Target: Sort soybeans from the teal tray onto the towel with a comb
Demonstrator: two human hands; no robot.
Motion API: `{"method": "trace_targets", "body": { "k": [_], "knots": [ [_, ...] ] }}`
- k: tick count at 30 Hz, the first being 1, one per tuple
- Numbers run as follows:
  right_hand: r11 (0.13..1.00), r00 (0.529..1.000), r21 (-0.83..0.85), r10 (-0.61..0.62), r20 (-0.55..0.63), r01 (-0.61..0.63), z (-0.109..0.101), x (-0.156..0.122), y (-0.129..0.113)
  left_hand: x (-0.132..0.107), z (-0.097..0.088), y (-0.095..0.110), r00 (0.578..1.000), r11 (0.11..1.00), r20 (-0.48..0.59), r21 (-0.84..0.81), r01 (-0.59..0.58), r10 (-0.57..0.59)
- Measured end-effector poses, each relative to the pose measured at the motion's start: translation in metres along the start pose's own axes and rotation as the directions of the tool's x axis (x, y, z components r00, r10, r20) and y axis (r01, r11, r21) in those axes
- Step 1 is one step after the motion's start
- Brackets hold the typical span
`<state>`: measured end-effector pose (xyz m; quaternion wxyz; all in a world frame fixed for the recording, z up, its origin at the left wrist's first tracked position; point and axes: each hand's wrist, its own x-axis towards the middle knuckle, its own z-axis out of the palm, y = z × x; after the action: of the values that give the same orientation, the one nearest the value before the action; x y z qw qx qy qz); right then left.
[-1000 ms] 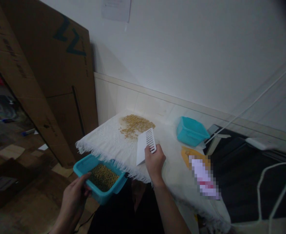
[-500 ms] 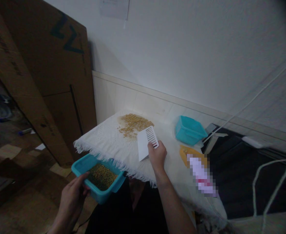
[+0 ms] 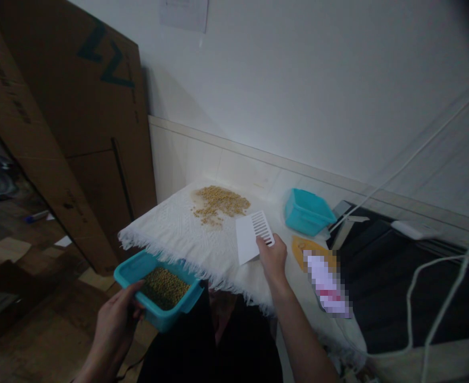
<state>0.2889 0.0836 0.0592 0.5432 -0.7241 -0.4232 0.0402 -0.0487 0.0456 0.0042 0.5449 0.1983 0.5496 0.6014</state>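
Observation:
My left hand [image 3: 120,314] grips the near left rim of a teal plastic container [image 3: 160,317], thumb over the edge. Inside it lie many yellowish soybeans [image 3: 166,287]. The container is held just below the fringed front edge of the white tablecloth [image 3: 178,229]. In my right hand [image 3: 273,258] is a flat white scraper [image 3: 247,240] with a row of slots along one side, held over the cloth. A spread heap of soybeans [image 3: 222,201] lies on the cloth, left of and behind the scraper, apart from it.
Another teal container [image 3: 309,213] stands at the back right of the table. Beside it lies a yellow packet [image 3: 310,247] with a blurred label. A tall cardboard box [image 3: 98,117] stands at left. White cables [image 3: 413,298] cross a black surface [image 3: 381,287] at right.
My right hand has moved the scraper to the right, away from the bean heap. My left hand still holds the container in nearly the same place. The view has shifted slightly.

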Motion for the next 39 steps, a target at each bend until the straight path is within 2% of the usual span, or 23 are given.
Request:
{"method": "trace_targets", "body": {
  "k": [7,13,16,20,23,26,28,33,39],
  "knots": [
    [0.998,0.999,-0.022,-0.052,0.014,0.053,-0.025,0.017,0.017,0.0,-0.001,0.0,1.0,1.0,-0.012,0.009,0.007,-0.007],
    [0.996,0.993,0.042,-0.076,0.093,0.073,-0.036,0.028,0.009,-0.001,0.001,0.001,0.999,0.999,-0.028,0.037,0.025,-0.024],
    [0.993,0.977,0.09,-0.092,0.192,0.076,-0.035,0.033,0.002,0.002,0.0,-0.001,1.0,0.999,-0.023,0.04,0.015,-0.014],
    [0.984,0.917,0.17,-0.113,0.384,0.05,-0.029,0.04,0.001,0.002,-0.002,-0.002,1.0,0.999,-0.02,0.03,0.013,-0.013],
    [0.981,0.896,0.195,-0.072,0.438,-0.017,-0.024,0.05,0.007,0.0,-0.001,0.0,1.0,0.999,-0.006,0.025,0.029,-0.029],
    [0.967,0.894,0.212,0.033,0.446,-0.141,-0.023,0.063,0.017,-0.003,0.002,0.003,0.999,0.999,-0.015,0.035,0.033,-0.033],
    [0.962,0.9,0.206,0.077,0.43,-0.18,-0.022,0.074,0.022,-0.004,0.004,0.004,0.999,0.998,-0.034,0.044,0.041,-0.04],
    [0.966,0.928,0.187,0.102,0.357,-0.178,-0.026,0.097,0.031,-0.004,0.005,0.006,0.999,0.997,-0.018,0.056,0.048,-0.047],
    [0.978,0.953,0.169,0.067,0.296,-0.121,-0.046,0.11,0.029,-0.003,0.005,0.004,0.998,0.998,-0.057,0.041,0.039,-0.037]
  ]
}}
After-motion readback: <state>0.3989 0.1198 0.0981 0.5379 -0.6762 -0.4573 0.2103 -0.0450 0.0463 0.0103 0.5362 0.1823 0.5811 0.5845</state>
